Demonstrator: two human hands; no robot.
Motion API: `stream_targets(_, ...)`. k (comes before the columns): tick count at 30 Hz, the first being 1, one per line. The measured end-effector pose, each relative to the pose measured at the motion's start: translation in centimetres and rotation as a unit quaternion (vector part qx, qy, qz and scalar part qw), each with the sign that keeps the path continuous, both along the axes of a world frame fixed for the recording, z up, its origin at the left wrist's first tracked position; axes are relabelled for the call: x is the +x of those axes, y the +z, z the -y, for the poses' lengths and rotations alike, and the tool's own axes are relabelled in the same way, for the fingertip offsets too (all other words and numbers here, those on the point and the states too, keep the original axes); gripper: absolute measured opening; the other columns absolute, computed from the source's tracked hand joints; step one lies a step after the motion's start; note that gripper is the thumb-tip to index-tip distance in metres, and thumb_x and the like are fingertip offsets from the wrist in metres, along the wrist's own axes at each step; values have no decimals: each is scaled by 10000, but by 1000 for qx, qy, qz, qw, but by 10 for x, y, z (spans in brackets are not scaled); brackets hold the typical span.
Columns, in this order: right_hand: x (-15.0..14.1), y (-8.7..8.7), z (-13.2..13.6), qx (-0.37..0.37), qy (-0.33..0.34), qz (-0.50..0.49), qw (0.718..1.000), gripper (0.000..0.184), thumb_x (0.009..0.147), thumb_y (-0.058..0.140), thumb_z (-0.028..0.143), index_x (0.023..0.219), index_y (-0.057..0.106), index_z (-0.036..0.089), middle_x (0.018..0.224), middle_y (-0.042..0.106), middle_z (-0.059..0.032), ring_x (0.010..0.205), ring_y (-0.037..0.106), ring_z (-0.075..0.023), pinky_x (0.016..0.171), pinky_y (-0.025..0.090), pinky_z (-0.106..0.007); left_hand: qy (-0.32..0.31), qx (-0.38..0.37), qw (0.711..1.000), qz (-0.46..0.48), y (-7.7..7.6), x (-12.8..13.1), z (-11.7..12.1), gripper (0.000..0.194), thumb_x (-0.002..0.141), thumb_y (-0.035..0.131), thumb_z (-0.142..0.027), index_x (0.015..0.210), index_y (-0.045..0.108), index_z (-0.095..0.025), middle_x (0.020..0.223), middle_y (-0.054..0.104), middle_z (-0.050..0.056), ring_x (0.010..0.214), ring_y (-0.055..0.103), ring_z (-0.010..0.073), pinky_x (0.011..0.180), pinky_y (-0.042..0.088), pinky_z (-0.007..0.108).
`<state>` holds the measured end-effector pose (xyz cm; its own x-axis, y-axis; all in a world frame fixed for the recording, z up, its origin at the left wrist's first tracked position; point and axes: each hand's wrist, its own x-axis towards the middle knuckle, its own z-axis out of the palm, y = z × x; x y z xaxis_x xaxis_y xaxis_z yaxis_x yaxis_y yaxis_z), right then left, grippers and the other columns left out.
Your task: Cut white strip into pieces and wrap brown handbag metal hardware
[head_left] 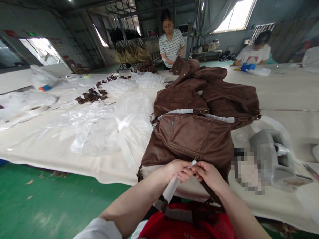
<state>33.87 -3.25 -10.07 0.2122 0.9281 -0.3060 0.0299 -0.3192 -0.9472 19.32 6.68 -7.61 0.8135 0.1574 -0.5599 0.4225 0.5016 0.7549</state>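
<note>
My left hand [178, 169] and my right hand [207, 172] meet at the near edge of a brown leather bag [193, 132]. Both are closed, pinching a strip of white paper [171, 188] that trails down to the left from the fingers. The bag lies on its side with a zipper pocket facing up, just beyond my fingertips. A brown strap [207, 189], partly wrapped in white, hangs from the bag over the table edge towards my red apron [189, 230]. The exact fingertip contact is partly hidden.
More brown bags [179, 96] lie piled behind. Clear plastic bags [97, 128] cover the table's left. A grey tape dispenser [272, 157] stands right of the bag, near scissors [317, 175]. Across the table, a person in a striped shirt [172, 46] handles a bag; another person [255, 51] sits far right.
</note>
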Motion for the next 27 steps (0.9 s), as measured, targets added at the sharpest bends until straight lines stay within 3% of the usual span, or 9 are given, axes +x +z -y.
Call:
stream_targets(4, -1, 0, 0, 12, 3, 22, 1000, 154, 749, 576, 344, 717, 620, 200, 539, 586, 41, 498, 540, -123, 499, 438, -234, -9, -37, 998, 43, -2, -4, 9, 276, 939, 299, -349, 735, 403, -195, 584, 139, -79, 420, 51, 74, 389, 115, 176)
stream_targets(7, 1, -3, -3, 4, 6, 24, 1000, 141, 751, 570, 318, 718, 630, 194, 539, 609, 31, 488, 559, -126, 491, 452, -230, -8, -11, 999, 51, -3, -4, 13, 284, 941, 274, -355, 730, 383, -201, 582, 122, -78, 419, 45, 78, 387, 114, 172)
stream_targets(12, 0, -2, -10, -40, -21, 25, 999, 142, 750, 585, 279, 654, 623, 180, 486, 603, 15, 405, 540, -115, 391, 406, -204, -24, 124, 992, 10, 0, -1, 15, 317, 932, 231, -355, 733, 422, -199, 540, 160, -82, 382, 117, 82, 379, 172, 191)
stream_targets(15, 0, 2, -8, -41, -36, 23, 998, 188, 742, 627, 305, 604, 601, 181, 427, 556, 27, 353, 487, -99, 345, 351, -190, -8, 252, 967, -29, 4, 2, 20, 414, 949, 198, -381, 798, 520, -169, 523, 226, -76, 382, 190, 88, 393, 239, 210)
stream_targets(17, 0, 3, -4, -30, -43, 9, 999, 228, 752, 631, 366, 624, 605, 179, 468, 577, 19, 378, 500, -99, 355, 365, -193, 17, 360, 931, -54, 9, 1, 25, 461, 964, 194, -378, 863, 576, -140, 566, 387, -29, 452, 359, 106, 466, 345, 225)
stream_targets(19, -1, 3, 2, -22, -55, -10, 998, 289, 776, 598, 452, 691, 618, 176, 552, 615, 0, 430, 537, -109, 372, 391, -202, 30, 466, 881, -77, 14, -2, 31, 410, 968, 248, -338, 928, 601, -135, 758, 565, 56, 678, 538, 157, 644, 449, 265)
stream_targets(22, -4, 6, 10, -28, -76, -35, 996, 425, 806, 516, 579, 744, 615, 171, 592, 616, -17, 441, 552, -123, 354, 384, -215, 7, 576, 809, -112, 18, -6, 41, 262, 938, 366, -244, 1014, 593, -137, 1009, 616, 140, 956, 588, 253, 867, 456, 392)
stream_targets(24, -6, 11, 11, -38, -80, -38, 995, 489, 815, 476, 632, 727, 614, 171, 580, 608, -22, 423, 551, -130, 336, 369, -219, -35, 633, 761, -135, 16, -7, 47, 258, 923, 390, -189, 1096, 568, -122, 1028, 614, 162, 955, 613, 280, 855, 474, 443)
stream_targets(27, -10, 21, 11, -52, -76, 35, 995, 540, 843, 418, 657, 663, 606, 184, 536, 593, -20, 396, 550, -136, 339, 364, -225, -116, 748, 630, -174, 8, -5, 54, 354, 930, 382, -152, 1263, 475, -77, 1000, 620, 165, 851, 661, 269, 716, 532, 391)
